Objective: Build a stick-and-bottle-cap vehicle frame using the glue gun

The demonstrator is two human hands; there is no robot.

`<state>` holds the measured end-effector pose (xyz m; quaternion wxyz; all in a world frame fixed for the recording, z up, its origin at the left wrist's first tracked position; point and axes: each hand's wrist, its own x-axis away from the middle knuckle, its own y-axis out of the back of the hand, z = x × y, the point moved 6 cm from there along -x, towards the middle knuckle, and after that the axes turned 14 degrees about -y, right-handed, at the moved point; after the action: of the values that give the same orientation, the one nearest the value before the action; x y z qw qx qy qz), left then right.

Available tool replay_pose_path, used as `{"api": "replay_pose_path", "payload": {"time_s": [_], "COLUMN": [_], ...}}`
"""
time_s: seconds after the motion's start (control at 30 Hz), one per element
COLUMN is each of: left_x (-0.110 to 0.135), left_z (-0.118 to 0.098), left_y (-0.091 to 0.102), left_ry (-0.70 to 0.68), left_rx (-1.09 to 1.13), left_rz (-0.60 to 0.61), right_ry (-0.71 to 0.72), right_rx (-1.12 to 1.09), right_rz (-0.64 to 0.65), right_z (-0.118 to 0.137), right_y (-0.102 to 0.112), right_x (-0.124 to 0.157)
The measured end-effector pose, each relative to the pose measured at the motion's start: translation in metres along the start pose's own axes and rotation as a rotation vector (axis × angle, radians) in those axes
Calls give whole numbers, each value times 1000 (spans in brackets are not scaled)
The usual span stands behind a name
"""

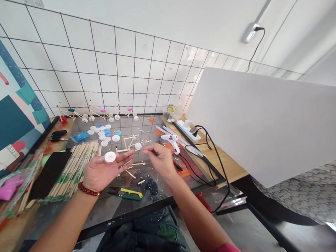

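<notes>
My left hand (pixel 104 170) is turned palm up with its fingers stretched out. A round white bottle cap (pixel 110 157) is held at its thumb and the base of the fingers. Close by, my right hand (pixel 160 159) has thumb and forefinger pinched together; anything between them is too small to make out. Just beyond the hands lies a small frame of wooden sticks (pixel 126 144) with a white cap (pixel 138 146) at its right end. Loose sticks (pixel 130 174) and a yellow-green cutting tool (pixel 131 193) rest on the glass tabletop nearer me.
Several stick-built bicycle models (pixel 98 114) stand along the back. White and blue caps (pixel 102 134) and a bundle of wooden sticks (pixel 75 167) lie left. A white glue gun (pixel 171 141) sits right, near a power strip (pixel 188 130) and black cables (pixel 221 168).
</notes>
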<state>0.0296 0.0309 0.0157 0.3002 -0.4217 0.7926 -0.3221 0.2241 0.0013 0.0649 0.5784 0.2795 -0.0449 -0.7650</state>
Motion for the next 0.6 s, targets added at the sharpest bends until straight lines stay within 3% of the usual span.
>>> {"api": "replay_pose_path", "payload": {"time_s": [0.17, 0.3, 0.4, 0.5, 0.6], "left_x": [-1, -1, 0, 0, -1], "left_z": [-13, -36, -51, -53, -49], "left_y": [1, 15, 23, 25, 26], "left_ry": [-88, -261, -379, -398, -361], "left_rx": [-9, -30, -42, -19, 3], "left_rz": [-101, -246, -290, -308, -358], "right_ry": [-197, -487, -625, -800, -826], "right_rx": [-26, 65, 224, 604, 750], "right_rz": [-66, -181, -286, -196, -115], "right_z": [-16, -57, -89, -116, -120], "right_y": [88, 180, 231, 241, 225], "right_x": [57, 133, 187, 231, 252]}}
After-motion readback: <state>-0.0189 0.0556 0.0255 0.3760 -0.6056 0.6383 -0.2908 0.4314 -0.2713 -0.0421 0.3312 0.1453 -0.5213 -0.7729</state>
